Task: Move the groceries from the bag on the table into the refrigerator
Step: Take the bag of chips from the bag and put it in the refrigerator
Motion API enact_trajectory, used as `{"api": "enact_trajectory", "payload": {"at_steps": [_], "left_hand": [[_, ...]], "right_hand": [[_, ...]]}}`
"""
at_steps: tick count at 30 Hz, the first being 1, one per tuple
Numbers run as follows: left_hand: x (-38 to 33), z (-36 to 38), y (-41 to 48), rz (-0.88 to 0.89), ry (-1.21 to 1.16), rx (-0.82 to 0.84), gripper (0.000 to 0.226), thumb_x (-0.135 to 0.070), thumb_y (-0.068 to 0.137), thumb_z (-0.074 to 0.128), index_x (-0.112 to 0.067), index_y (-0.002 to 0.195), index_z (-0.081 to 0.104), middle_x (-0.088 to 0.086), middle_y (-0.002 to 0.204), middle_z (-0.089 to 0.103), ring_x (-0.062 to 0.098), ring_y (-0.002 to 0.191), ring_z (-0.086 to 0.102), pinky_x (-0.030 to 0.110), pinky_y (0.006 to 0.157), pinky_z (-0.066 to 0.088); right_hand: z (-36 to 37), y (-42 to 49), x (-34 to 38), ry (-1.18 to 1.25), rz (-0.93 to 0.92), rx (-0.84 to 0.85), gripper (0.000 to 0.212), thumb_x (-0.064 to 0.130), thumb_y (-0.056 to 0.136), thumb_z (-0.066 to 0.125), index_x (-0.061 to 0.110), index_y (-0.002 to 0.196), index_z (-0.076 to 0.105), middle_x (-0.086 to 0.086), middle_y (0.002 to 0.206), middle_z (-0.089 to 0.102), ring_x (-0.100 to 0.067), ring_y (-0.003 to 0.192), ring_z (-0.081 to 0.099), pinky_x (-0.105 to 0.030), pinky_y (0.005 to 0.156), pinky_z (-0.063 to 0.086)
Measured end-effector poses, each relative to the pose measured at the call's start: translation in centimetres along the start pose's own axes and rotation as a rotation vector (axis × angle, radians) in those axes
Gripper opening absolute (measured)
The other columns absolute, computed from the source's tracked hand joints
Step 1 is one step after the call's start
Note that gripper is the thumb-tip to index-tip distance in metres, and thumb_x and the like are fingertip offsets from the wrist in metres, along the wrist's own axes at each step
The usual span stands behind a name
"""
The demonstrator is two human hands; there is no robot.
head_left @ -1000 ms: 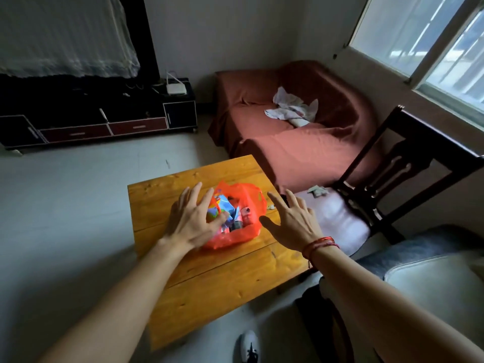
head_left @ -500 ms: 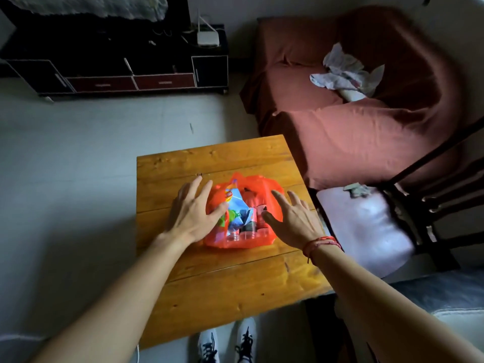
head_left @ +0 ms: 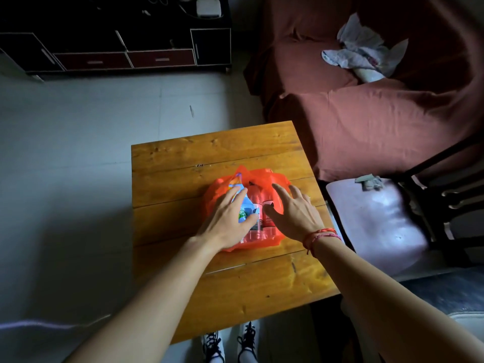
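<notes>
Translucent orange plastic bag (head_left: 262, 239) sits on the square honey-coloured wooden worktop (head_left: 209, 153), toward its right half, mouth open upward. Inside, visible through the opening: a blue-and-white crinkly snack packet (head_left: 245, 209) at the left, and two clear plastic bottles with red labels (head_left: 264, 216) lying side by side at the centre. The bottles' long axes run away from the person, caps toward the far edge as far as I can tell.

Left hand (head_left: 230, 221) is over the bag's left side, fingers spread and slightly curled, palm down across the snack packet; whether it presses the packet or only hovers, I cannot tell. Right hand (head_left: 293, 213), with a red cord bracelet at the wrist, is over the bag's right side, fingers splayed, thumb tip close to the nearer bottle label. Neither hand pinches anything.

Key relation: the bag lies directly ahead of both hands and between them, one hand per flank. Left hand is nearer the packet; right hand nearer the bottles. Since the bottles lie lengthwise along the reach direction, a wrap across their width from the right looks the natural grasp.

No refrigerator in view. Judgement: unloading not yet begun; all contents in the bag.
</notes>
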State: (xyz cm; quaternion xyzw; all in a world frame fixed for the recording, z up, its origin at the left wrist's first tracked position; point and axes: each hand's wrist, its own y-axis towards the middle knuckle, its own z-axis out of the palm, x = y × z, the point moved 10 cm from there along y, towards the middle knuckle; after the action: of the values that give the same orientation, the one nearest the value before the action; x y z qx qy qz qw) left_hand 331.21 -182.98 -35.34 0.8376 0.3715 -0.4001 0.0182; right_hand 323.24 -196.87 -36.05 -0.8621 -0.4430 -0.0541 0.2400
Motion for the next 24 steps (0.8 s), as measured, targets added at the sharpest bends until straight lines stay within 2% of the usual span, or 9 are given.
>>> {"api": "enact_trajectory", "payload": {"at_steps": [5, 9, 13, 17, 20, 24], "left_hand": [[0.8, 3.4, 1.1, -0.034, -0.029, 0.108, 0.067, -0.031, 0.094, 0.059, -0.013, 0.151, 0.029, 0.001, 0.160, 0.022, 0.019, 0.147, 0.022, 0.032, 0.119, 0.020], [1.3, 5.6, 2.0, -0.063, -0.069, 0.175, 0.060, -0.027, 0.094, 0.060, -0.012, 0.147, 0.037, 0.003, 0.154, 0.032, 0.021, 0.144, 0.029, 0.026, 0.114, 0.023], [3.7, 5.9, 1.8, -0.116, -0.047, 0.202, 0.050, -0.025, 0.093, 0.060, -0.011, 0.139, 0.047, 0.004, 0.143, 0.044, 0.021, 0.134, 0.040, 0.019, 0.102, 0.026], [6.9, 3.0, 1.4, -0.222, 0.004, 0.104, 0.056, -0.027, 0.094, 0.058, -0.008, 0.144, 0.042, 0.004, 0.145, 0.040, 0.020, 0.135, 0.037, 0.025, 0.109, 0.026], [9.0, 1.0, 1.6, -0.328, 0.009, 0.021, 0.053, -0.032, 0.095, 0.056, -0.010, 0.141, 0.046, 0.006, 0.143, 0.044, 0.022, 0.134, 0.039, 0.031, 0.110, 0.030], [11.8, 0.8, 2.0, -0.502, -0.094, 0.002, 0.038, -0.028, 0.098, 0.049, -0.004, 0.127, 0.057, 0.015, 0.136, 0.055, 0.029, 0.125, 0.049, 0.031, 0.098, 0.039]], "right_hand": [[0.4, 1.1, 0.1, -0.013, -0.008, 0.007, 0.068, 0.060, 0.094, 0.041, 0.034, 0.154, 0.021, -0.014, 0.158, 0.026, -0.040, 0.137, 0.034, -0.049, 0.103, 0.040], [1.5, 2.0, -0.1, -0.024, -0.010, 0.030, 0.068, 0.058, 0.095, 0.042, 0.033, 0.154, 0.021, -0.014, 0.156, 0.028, -0.039, 0.134, 0.037, -0.048, 0.100, 0.042], [3.4, 2.5, 0.0, -0.010, -0.019, 0.080, 0.067, 0.055, 0.096, 0.043, 0.031, 0.154, 0.021, -0.016, 0.156, 0.028, -0.041, 0.133, 0.038, -0.049, 0.098, 0.044], [4.7, 3.0, 0.7, 0.025, -0.016, 0.130, 0.067, 0.053, 0.096, 0.046, 0.030, 0.154, 0.021, -0.016, 0.155, 0.028, -0.041, 0.135, 0.036, -0.049, 0.101, 0.041], [5.9, 3.7, 1.2, 0.085, -0.002, 0.164, 0.067, 0.052, 0.094, 0.048, 0.030, 0.152, 0.023, -0.016, 0.149, 0.037, -0.041, 0.130, 0.041, -0.048, 0.099, 0.042], [8.3, 5.1, 1.1, 0.259, 0.076, 0.227, 0.069, 0.050, 0.093, 0.051, 0.023, 0.151, 0.026, -0.019, 0.141, 0.047, -0.038, 0.123, 0.051, -0.044, 0.099, 0.045]]}}
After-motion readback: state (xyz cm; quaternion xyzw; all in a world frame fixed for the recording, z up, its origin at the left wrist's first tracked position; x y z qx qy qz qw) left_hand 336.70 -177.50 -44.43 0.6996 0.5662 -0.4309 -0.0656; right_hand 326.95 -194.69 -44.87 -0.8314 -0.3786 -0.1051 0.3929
